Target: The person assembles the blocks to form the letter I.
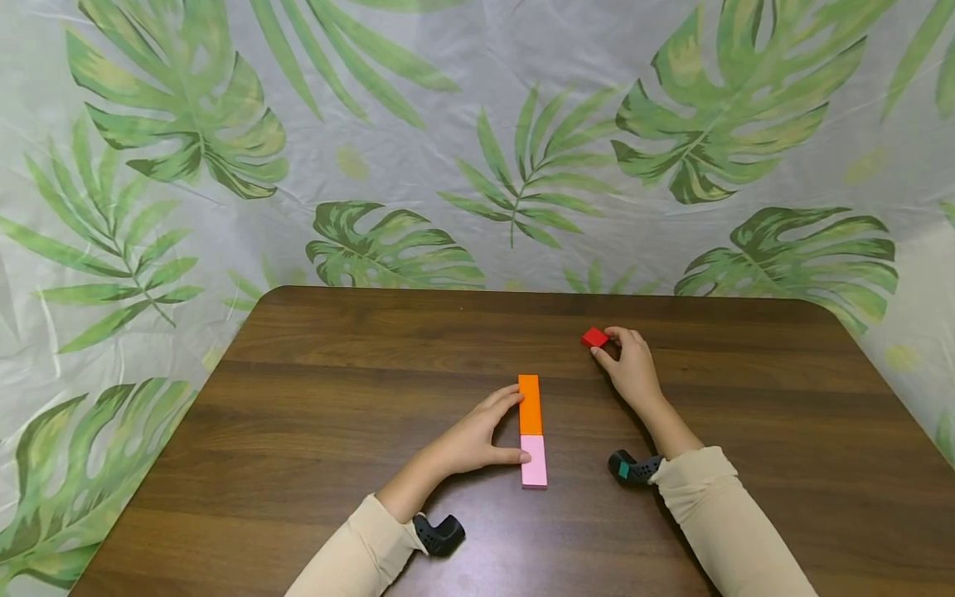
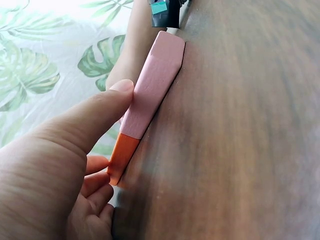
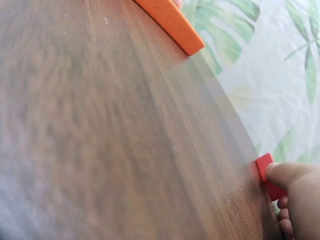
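An orange block [image 1: 530, 406] and a pink block [image 1: 533, 466] lie end to end in one straight line on the table. My left hand [image 1: 470, 439] is at their left side, its fingertips touching the orange block and its thumb touching the pink one. The left wrist view shows that thumb [image 2: 122, 90] fairly straight against the side of the pink block [image 2: 152, 90]. Farther back and to the right, my right hand [image 1: 632, 369] pinches a small red block [image 1: 594, 337] between thumb and fingers. The right wrist view shows the thumb pressed to the red block [image 3: 267, 177].
The brown wooden table [image 1: 358, 348] has rounded far corners, and its far edge runs a little behind the red block. Behind it hangs a pale cloth [image 1: 552, 50] printed with green leaves. A black wrist device [image 1: 440, 535] sits on the left wrist, another [image 1: 634, 468] on the right.
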The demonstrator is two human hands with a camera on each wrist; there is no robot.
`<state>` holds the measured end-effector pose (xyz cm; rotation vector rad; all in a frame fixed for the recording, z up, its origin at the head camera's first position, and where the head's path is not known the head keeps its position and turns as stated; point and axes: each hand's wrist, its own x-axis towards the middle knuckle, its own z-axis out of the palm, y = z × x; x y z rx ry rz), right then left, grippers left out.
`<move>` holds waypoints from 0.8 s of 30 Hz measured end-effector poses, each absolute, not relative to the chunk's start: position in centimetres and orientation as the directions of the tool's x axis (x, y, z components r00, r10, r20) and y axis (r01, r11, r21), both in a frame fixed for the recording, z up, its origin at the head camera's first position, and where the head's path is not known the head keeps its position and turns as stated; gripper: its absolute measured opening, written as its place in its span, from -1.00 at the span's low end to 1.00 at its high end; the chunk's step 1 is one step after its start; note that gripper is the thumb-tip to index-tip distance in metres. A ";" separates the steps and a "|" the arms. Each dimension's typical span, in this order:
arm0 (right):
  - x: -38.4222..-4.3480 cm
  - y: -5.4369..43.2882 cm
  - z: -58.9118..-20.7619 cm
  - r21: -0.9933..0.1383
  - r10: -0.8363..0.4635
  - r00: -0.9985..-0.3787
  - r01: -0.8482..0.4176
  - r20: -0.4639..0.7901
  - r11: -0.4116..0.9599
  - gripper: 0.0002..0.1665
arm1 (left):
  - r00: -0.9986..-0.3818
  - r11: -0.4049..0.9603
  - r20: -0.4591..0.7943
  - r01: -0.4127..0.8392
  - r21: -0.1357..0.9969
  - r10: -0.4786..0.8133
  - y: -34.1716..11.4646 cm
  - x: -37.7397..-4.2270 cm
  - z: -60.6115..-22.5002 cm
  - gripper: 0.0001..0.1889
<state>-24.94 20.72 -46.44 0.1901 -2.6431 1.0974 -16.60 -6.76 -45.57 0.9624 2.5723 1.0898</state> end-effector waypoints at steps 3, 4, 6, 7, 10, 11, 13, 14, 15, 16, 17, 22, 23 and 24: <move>-24.9 20.6 -46.4 -0.670 -0.013 -0.947 -0.237 0.321 0.703 -0.50 | -0.771 0.515 0.079 0.494 0.700 0.632 -6.8 -16.6 -45.6 -0.11; -24.9 20.6 -46.3 -0.670 -0.011 -0.946 -0.238 0.324 0.703 -0.51 | -0.771 0.515 0.078 0.494 0.700 0.632 -6.8 -16.6 -45.6 -0.11; -24.9 20.6 -46.4 -0.670 -0.007 -0.947 -0.233 0.322 0.705 -0.53 | -0.771 0.516 0.076 0.492 0.701 0.632 -6.8 -16.6 -45.6 -0.11; -24.9 20.6 -46.4 -0.669 -0.006 -0.947 -0.232 0.321 0.707 -0.54 | -0.771 0.516 0.076 0.492 0.701 0.632 -6.8 -16.6 -45.6 -0.11; -25.1 20.7 -46.4 -0.673 -0.008 -0.952 -0.222 0.305 0.706 -0.55 | -0.771 0.519 0.076 0.494 0.698 0.632 -6.8 -16.7 -45.7 -0.11; -25.0 20.6 -46.4 -0.675 -0.010 -0.954 -0.220 0.301 0.704 -0.55 | -0.770 0.519 0.077 0.495 0.697 0.633 -6.8 -16.7 -45.7 -0.11; -24.9 20.4 -46.2 -0.680 -0.017 -0.955 -0.224 0.297 0.698 -0.55 | -0.769 0.518 0.076 0.495 0.698 0.634 -6.8 -16.7 -45.7 -0.11; -24.8 20.3 -46.1 -0.684 -0.022 -0.955 -0.228 0.296 0.693 -0.55 | -0.768 0.517 0.077 0.497 0.697 0.635 -6.8 -16.7 -45.7 -0.11; -24.8 20.2 -46.0 -0.688 -0.028 -0.954 -0.234 0.297 0.687 -0.55 | -0.768 0.516 0.076 0.496 0.698 0.636 -6.8 -16.7 -45.7 -0.11; -24.7 20.0 -45.9 -0.691 -0.035 -0.953 -0.242 0.300 0.681 -0.55 | -0.768 0.515 0.076 0.496 0.699 0.636 -6.8 -16.7 -45.7 -0.11; -24.6 19.8 -45.8 -0.695 -0.043 -0.951 -0.253 0.306 0.673 -0.55 | -0.768 0.515 0.076 0.496 0.699 0.636 -6.8 -16.7 -45.7 -0.11; -24.6 18.9 -45.7 -0.699 -0.095 -0.933 -0.325 0.347 0.637 -0.58 | -0.770 0.518 0.075 0.494 0.698 0.634 -6.9 -16.7 -45.7 -0.11; -24.6 18.7 -45.7 -0.696 -0.106 -0.929 -0.338 0.355 0.633 -0.58 | -0.770 0.518 0.074 0.494 0.698 0.634 -6.9 -16.7 -45.7 -0.11; -24.6 18.5 -45.7 -0.695 -0.115 -0.926 -0.349 0.360 0.628 -0.58 | -0.769 0.517 0.075 0.494 0.699 0.634 -6.8 -16.7 -45.7 -0.11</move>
